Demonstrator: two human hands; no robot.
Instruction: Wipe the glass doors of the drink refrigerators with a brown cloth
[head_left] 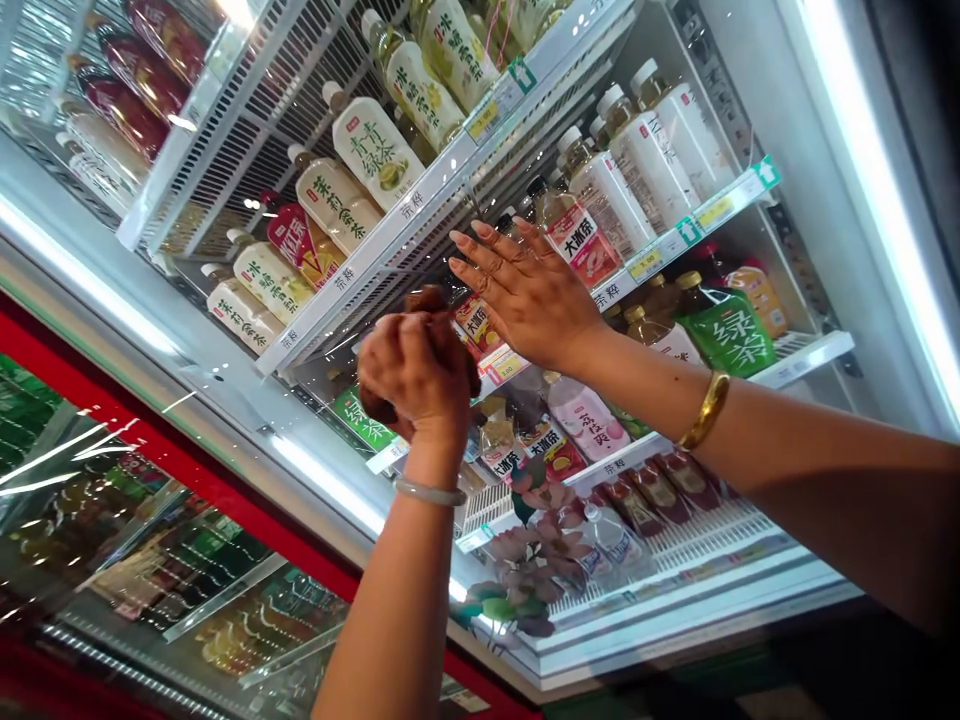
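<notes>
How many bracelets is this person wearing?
2 in view: a pale bracelet around the left wrist, and a gold bracelet around the right forearm, a little way up from the wrist.

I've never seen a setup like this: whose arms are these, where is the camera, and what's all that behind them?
There is no machine: one camera worn on a person's head shows their own bare hands, tilted, so everything slants. The left hand, above a pale smooth bangle, grips a crumpled dark-brown bundle, perhaps cloth. The right hand, beyond a shiny gold-coloured bracelet, is open with nothing visible in it; whether it touches anything is unclear. Behind them, white wire shelves hold rows of labelled plastic drink bottles.
</notes>
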